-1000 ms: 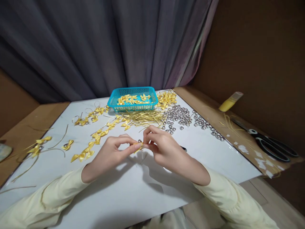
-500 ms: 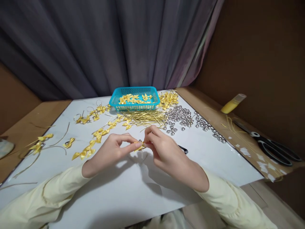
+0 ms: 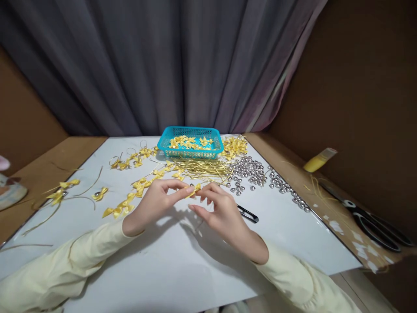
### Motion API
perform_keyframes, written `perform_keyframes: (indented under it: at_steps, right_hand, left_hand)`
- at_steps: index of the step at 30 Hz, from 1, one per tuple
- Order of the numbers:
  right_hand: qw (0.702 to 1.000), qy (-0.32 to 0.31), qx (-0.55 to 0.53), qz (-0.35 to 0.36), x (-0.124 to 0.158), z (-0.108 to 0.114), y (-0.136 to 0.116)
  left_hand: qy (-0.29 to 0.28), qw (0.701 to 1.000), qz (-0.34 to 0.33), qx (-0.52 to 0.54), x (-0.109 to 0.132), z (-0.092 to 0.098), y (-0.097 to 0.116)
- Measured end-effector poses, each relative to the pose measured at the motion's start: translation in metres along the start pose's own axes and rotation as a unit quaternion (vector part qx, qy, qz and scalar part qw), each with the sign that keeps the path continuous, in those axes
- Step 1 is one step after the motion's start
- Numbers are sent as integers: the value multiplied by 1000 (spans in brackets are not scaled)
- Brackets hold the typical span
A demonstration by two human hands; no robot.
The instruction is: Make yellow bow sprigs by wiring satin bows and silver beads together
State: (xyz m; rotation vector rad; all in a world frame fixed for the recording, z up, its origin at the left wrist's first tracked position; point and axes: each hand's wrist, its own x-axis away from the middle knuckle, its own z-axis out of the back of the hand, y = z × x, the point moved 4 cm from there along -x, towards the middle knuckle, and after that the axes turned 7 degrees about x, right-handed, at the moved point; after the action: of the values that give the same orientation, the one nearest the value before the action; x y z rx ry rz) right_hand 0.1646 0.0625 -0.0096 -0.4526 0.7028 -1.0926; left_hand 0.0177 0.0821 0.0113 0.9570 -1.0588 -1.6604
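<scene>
My left hand (image 3: 160,202) pinches a small yellow ribbon bow (image 3: 197,188) between thumb and forefinger, above the white board. A silver bead (image 3: 192,185) shows at the bow, partly hidden by the fingertips. My right hand (image 3: 224,213) is just to the right, its thumb apart from the curved fingers. Its fingertips are close to the bow; whether they touch it I cannot tell. Beyond the hands lie a bundle of gold wire ties (image 3: 206,168) and a pile of silver heart-shaped beads (image 3: 249,169). Loose yellow bows (image 3: 140,187) form a row at the left.
A turquoise basket (image 3: 163,149) with yellow bows stands at the back, beside a heap of bows (image 3: 235,147). A black cutter (image 3: 248,214) lies by my right hand. Scissors (image 3: 374,226) and a yellow glue bottle (image 3: 317,161) are on the right. Finished-looking bows (image 3: 59,194) lie left.
The right thumb and fingers have spread and drawn slightly away from the bow. My left hand still pinches it. The whole view has shifted a little, and more of the black cutter shows.
</scene>
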Motion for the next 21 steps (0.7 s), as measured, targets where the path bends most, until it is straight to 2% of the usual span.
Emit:
perform_keyframes:
  at_steps: [3,7,9,12,15,18,21]
  right_hand:
    - [990,-56,-119,-54,-4,-5,3]
    - [943,-151,-276,-109,-4,5,4]
    - [929,-152,-320,-106,-5,14,5]
    - [949,-87,-292,-80,-7,21,7]
    - [987,36,-157,3,-7,25,3]
    - [988,127,-26,83,-3,25,-9]
    - [984,146,19,95,-1,20,-15]
  left_hand:
    - [8,1000,-13,-10,0,2,-1]
    - [42,997,-43,-42,-3,8,0]
    - [54,996,-48,-52,-4,10,1]
    - [67,994,-56,-57,-4,13,3]
    - [74,994,-60,-55,-3,14,4]
    - [74,995,-53,-48,-2,14,4]
    - [67,996,-53,-38,-1,13,4]
